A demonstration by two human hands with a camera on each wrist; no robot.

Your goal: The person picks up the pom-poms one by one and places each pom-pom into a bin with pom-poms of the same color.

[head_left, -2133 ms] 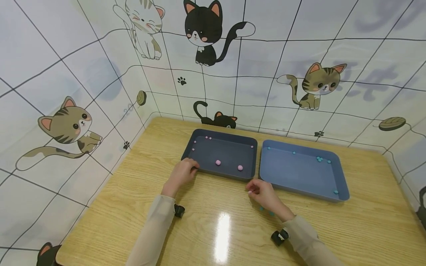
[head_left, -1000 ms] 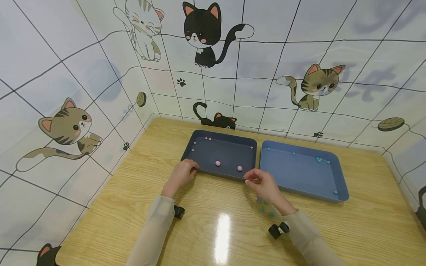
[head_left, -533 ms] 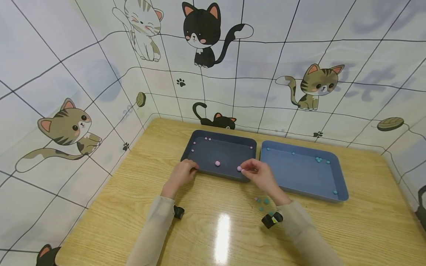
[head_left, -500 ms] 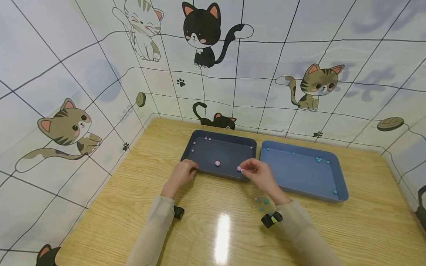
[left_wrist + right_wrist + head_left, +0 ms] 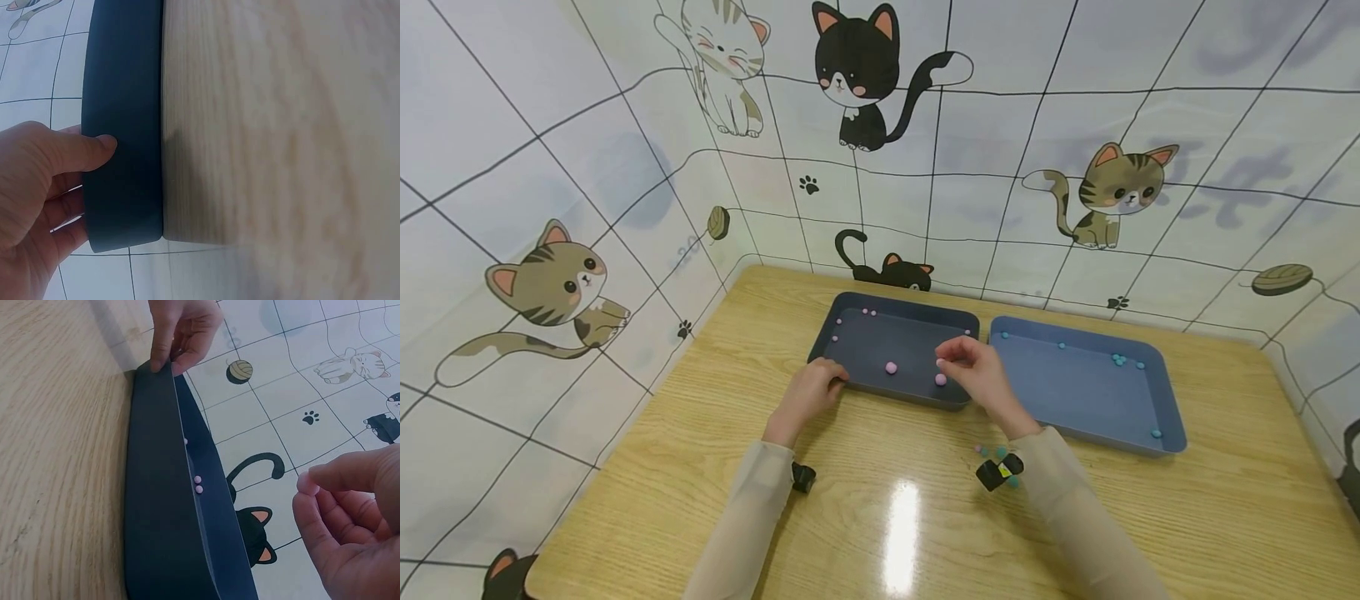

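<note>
Between thumb and fingertips my right hand (image 5: pixel 976 371) pinches a small pink ball (image 5: pixel 306 484), held above the right part of the dark navy tray (image 5: pixel 895 395). My left hand (image 5: pixel 808 392) grips that tray's front left rim, its thumb on the outer wall (image 5: pixel 125 187) in the left wrist view. Inside the tray lie two larger pink balls, one left of centre (image 5: pixel 891 367) and another pink ball (image 5: pixel 941 380) just below my right fingers. Several tiny pink balls (image 5: pixel 868 312) sit along its far and left sides.
A lighter blue tray (image 5: pixel 1082 421) stands to the right, with several teal pieces (image 5: pixel 1118 359) in it. On the wooden table (image 5: pixel 850 517), several teal balls (image 5: pixel 1002 452) and a tiny pink ball (image 5: pixel 977 448) lie under my right wrist. A cat-patterned cloth (image 5: pixel 1000 167) rises behind.
My right hand has carried the pink ball from the table in front of the trays, up and leftward over the navy tray. The left hand stays on the rim.
</note>
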